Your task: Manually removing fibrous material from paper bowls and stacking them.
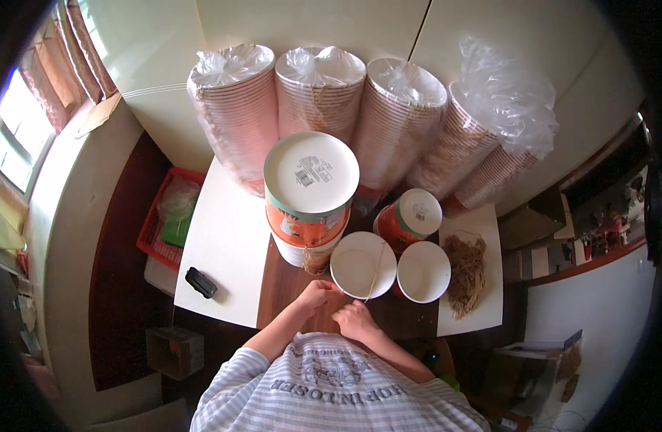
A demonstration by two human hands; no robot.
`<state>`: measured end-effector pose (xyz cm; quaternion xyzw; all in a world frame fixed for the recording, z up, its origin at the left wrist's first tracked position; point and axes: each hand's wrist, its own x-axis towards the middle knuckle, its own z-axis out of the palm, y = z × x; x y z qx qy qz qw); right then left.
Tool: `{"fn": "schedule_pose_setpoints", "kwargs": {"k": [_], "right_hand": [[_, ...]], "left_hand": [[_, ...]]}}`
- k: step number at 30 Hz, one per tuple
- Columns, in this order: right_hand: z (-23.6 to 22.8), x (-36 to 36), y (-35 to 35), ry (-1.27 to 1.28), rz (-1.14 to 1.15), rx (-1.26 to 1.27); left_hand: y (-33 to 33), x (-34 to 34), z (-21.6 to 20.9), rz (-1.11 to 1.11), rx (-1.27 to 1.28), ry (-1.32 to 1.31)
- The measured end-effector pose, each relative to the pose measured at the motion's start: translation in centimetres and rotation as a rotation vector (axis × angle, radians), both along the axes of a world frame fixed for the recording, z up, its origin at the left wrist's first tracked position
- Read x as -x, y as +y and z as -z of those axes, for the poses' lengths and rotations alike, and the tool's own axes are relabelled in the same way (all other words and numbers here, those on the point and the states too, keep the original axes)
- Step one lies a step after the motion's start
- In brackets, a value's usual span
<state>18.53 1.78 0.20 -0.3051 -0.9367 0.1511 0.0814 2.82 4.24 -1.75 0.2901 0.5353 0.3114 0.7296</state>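
A white-lined paper cup (354, 268) stands open end up at the near edge of the table. One thin straw-coloured strand (376, 270) crosses its mouth and runs down to my right hand (357, 320), whose fingers are closed on it. My left hand (317, 296) is pinched at the cup's near left side; what lies between its fingertips is too small to make out. Close by on the right is a second white-lined cup (423, 272). Behind it an orange cup (419, 213) stands bottom up. A loose bundle of raffia (466, 275) lies at the right.
An upturned large orange paper bucket (311, 173) tops a stack with a raffia knot (316, 259). Tall plastic-wrapped cup stacks (324, 108) line the back. A black case (200, 282) lies on the white tabletop (223, 245); a red basket (149, 230) sits beyond its left edge.
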Motion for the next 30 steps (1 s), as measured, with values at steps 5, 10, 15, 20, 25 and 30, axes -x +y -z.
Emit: {"fn": "schedule_pose_setpoints", "kwargs": {"k": [5, 10, 15, 20, 25, 30], "right_hand": [[-0.7, 0.1, -0.6, 0.035, 0.113, -0.079], [-3.0, -1.7, 0.4, 0.073, 0.442, -0.124], [-2.8, -4.1, 2.2, 0.039, 0.441, -0.194], [-9.2, -4.9, 2.7, 0.185, 0.314, -0.045], [-14.1, -6.0, 4.9, 0.420, 0.086, 0.325], [-17.2, -4.8, 8.2, 0.761, -0.128, 0.821]], "left_hand": [[0.2, 0.3, 0.5, 0.043, -0.161, 0.047], [0.0, 0.9, -0.7, 0.166, -0.331, 0.307], [-1.0, 2.5, -1.9, 0.172, -0.464, 0.395], [-2.4, 6.7, -7.2, 0.105, -0.609, 0.465], [-2.9, 8.9, -12.4, 0.057, -0.825, 0.390], [-1.9, 10.5, -13.5, 0.026, -0.843, -0.058]]}}
